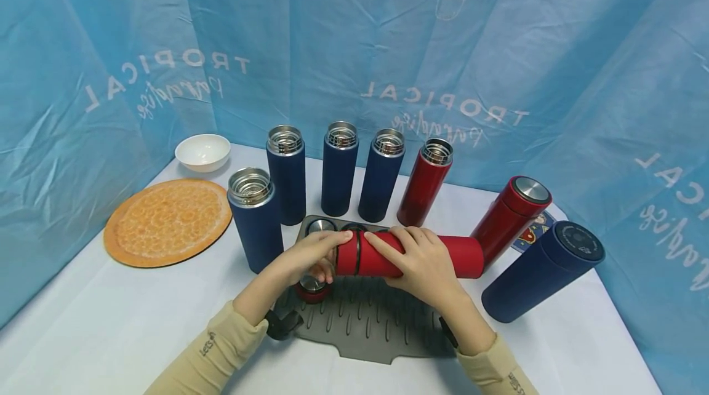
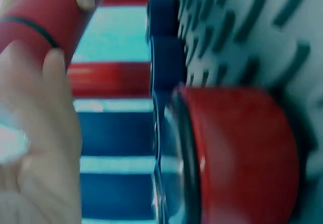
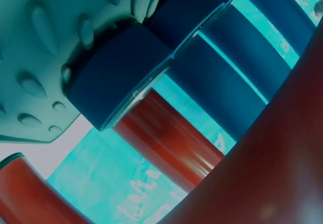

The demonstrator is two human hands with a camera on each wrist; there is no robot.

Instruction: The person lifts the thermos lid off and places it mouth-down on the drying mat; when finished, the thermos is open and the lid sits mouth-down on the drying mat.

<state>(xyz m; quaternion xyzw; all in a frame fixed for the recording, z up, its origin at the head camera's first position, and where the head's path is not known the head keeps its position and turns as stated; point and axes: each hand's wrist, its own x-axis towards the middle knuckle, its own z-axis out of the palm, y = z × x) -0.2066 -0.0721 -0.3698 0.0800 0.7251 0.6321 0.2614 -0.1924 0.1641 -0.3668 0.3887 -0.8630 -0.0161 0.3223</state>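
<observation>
A red thermos (image 1: 464,257) lies level in the air above a grey ridged mat (image 1: 362,355). My right hand (image 1: 423,263) wraps round its body. The left hand (image 1: 310,256) grips its lid end (image 1: 346,258), thumb on top, beside the dark ring between lid and body. In the left wrist view, fingers of both hands show on this thermos (image 2: 40,12). Below the left hand a loose red lid (image 1: 314,294) sits on the mat, and blue lids (image 3: 123,72) stand behind it. The right wrist view shows the thermos body (image 3: 282,178) close up, but not the right hand.
Several lidless blue thermoses (image 1: 340,173) and a lidless red one (image 1: 423,192) stand behind the mat. To the right are a lidded red thermos (image 1: 506,213) and a lidded blue one (image 1: 537,278). A round orange placemat (image 1: 166,223) and white bowl (image 1: 203,154) lie left.
</observation>
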